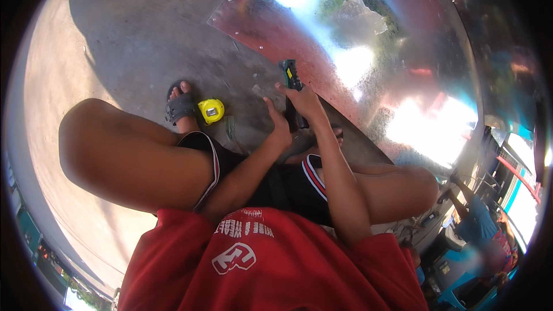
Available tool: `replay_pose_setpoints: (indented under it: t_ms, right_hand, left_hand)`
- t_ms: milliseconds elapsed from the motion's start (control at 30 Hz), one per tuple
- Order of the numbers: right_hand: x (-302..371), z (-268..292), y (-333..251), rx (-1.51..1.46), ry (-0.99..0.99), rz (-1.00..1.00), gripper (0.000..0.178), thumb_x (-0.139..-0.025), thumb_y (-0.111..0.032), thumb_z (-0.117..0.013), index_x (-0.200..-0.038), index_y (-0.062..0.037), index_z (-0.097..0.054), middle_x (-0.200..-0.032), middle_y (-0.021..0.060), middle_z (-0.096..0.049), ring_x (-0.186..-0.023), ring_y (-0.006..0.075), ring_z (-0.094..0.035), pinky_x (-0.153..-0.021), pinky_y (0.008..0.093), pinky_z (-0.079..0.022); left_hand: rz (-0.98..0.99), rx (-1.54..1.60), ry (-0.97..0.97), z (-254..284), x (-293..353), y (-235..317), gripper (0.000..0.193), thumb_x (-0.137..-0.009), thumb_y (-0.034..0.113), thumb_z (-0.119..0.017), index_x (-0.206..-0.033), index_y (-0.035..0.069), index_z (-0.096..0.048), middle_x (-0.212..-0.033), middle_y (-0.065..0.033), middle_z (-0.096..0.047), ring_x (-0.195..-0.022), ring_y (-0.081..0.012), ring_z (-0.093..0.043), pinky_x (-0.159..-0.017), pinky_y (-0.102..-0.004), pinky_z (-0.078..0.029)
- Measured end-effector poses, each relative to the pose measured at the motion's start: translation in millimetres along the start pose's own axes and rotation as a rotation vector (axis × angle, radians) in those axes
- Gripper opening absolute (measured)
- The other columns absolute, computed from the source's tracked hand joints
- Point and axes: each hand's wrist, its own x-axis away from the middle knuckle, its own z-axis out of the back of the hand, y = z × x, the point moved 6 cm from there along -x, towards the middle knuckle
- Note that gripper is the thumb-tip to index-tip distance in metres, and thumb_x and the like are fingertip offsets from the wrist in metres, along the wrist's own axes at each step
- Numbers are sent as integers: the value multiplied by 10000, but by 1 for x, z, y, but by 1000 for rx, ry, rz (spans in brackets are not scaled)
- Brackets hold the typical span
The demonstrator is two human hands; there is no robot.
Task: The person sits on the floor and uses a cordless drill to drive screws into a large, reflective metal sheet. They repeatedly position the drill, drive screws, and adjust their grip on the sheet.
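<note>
My right hand (306, 103) is closed around a dark hand tool (290, 75) with green edges and a yellow mark. Its exact kind I cannot make out. The tool points away from me, and its lower part extends down between my hands. Close by on the left is my left hand (280, 129), thumb raised and apart, the other fingers mostly hidden. Whether it touches the tool's lower end is unclear. A yellow tape measure (211, 111) lies on the ground beside my sandalled left foot (183, 107). Past the tool stretches a shiny metal sheet (276, 29).
The sheet covers the far and right ground, with a torn translucent scrap (364, 14) on it. Concrete floor (138, 29) lies to the left. At lower right, another person (489, 242) is near a blue plastic chair (469, 294). My bent knees flank the work.
</note>
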Motion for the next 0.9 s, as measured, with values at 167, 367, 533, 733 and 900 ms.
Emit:
replay_pose_setpoints:
  t_ms: [167,367,533,733,900]
  right_hand:
    - [10,-13,6,55,154,-29,432,-770,-367,-749,-937,27,-690,-982,262,-708,-967,423,-687,-842,497,-531]
    - [16,-19,-3,116,312,42,483,-721,-383,-775,-1033,-21,-703,-1002,240,-711,-1003,437,-673,-859,515,-521]
    - [7,6,-13,18,-53,130,582,-702,-485,-763,-1040,-12,-733,-1042,247,-712,-1042,391,-681,-883,472,-526]
    - [6,6,7,-2,186,70,526,-708,-435,-786,-937,35,-735,-990,267,-714,-964,413,-697,-806,479,-544]
    - [10,-19,12,134,204,115,474,-662,-402,-779,-936,-16,-750,-1015,239,-721,-984,385,-701,-846,462,-551]
  left_hand:
    - [-142,-127,-80,6,-8,3,1117,-784,949,-208,-1465,88,-415,-1360,-80,-554,-1224,-249,-551,-961,-359,-474]
    - [-458,-124,-52,-2,5,23,1052,-831,906,-268,-1360,25,-491,-1224,-102,-601,-1124,-220,-587,-924,-361,-472]
    - [-36,-167,-71,10,-6,8,1234,-690,1005,-298,-1356,-19,-473,-1175,-85,-603,-987,-229,-592,-840,-339,-482]
    - [-129,-342,5,28,-30,15,1192,-723,988,-244,-1384,21,-465,-1299,-109,-575,-1156,-277,-567,-961,-388,-463]
    - [-351,-196,-271,8,-11,19,957,-872,867,-238,-1396,100,-468,-1336,-88,-554,-1219,-266,-536,-1019,-401,-436]
